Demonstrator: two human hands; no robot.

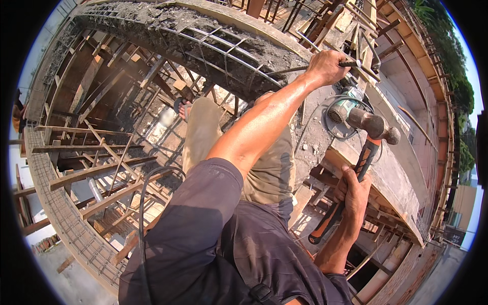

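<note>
My left hand (328, 67) is closed around a dark steel rod (291, 69), which lies nearly level above the concrete. One end of the rod sticks out past my fist on the right, and the other points toward the exposed rebar of the beam. Lower right, my right hand (352, 190) grips a hammer (369, 155) by its black and orange handle. Its heavy, worn steel head is raised, below and to the right of my left fist. Behind the hammer head, a teal power tool (341, 111), apparently an angle grinder, lies on the concrete with its cable looped around.
A broken concrete beam (168, 38) with bare rebar crosses the top. Timber props and formwork (101, 178) fill a deep opening at left. A board-edged ledge (386, 188) drops off at right. A black cable (142, 218) runs along my left side. Rubble lies around the grinder.
</note>
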